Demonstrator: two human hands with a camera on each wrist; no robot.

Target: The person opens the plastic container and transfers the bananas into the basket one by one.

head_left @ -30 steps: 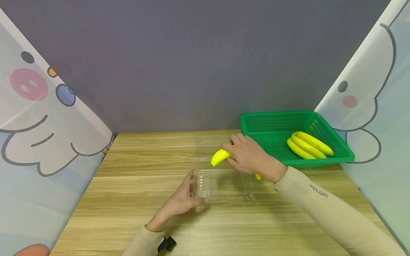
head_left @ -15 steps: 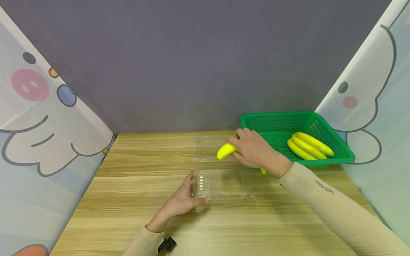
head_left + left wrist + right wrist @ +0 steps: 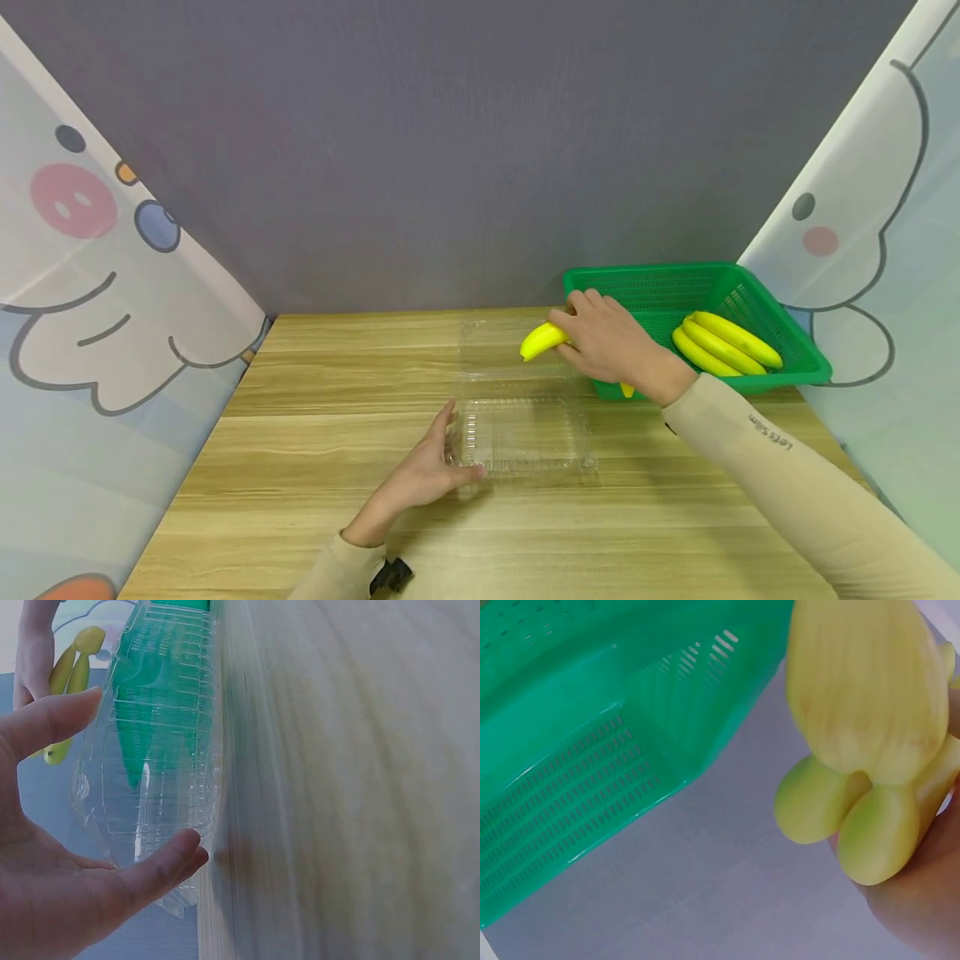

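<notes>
My right hand (image 3: 607, 337) grips a bunch of bananas (image 3: 543, 342), held in the air between the clear container's lid and the green basket. In the right wrist view the bunch's thick joined end (image 3: 866, 690) fills the upper right. A clear plastic clamshell container (image 3: 471, 450) lies on the table, its lid (image 3: 491, 350) folded back toward the wall. My left hand (image 3: 423, 471) rests against the container's left end, thumb at the front corner and a finger at the back. The left wrist view shows that thumb and fingers fairly straight and spread beside the clear wall (image 3: 161, 780).
A green plastic basket (image 3: 772, 383) stands at the back right, with another bunch of bananas (image 3: 720, 343) lying in its right part. Behind the wooden table (image 3: 315, 400) rises a grey wall (image 3: 420, 167). Printed cartoon sheets hang on both sides.
My right hand has moved right and back with the bunch of bananas, away from above the container and toward the green basket. My left hand and the container have stayed in place.
</notes>
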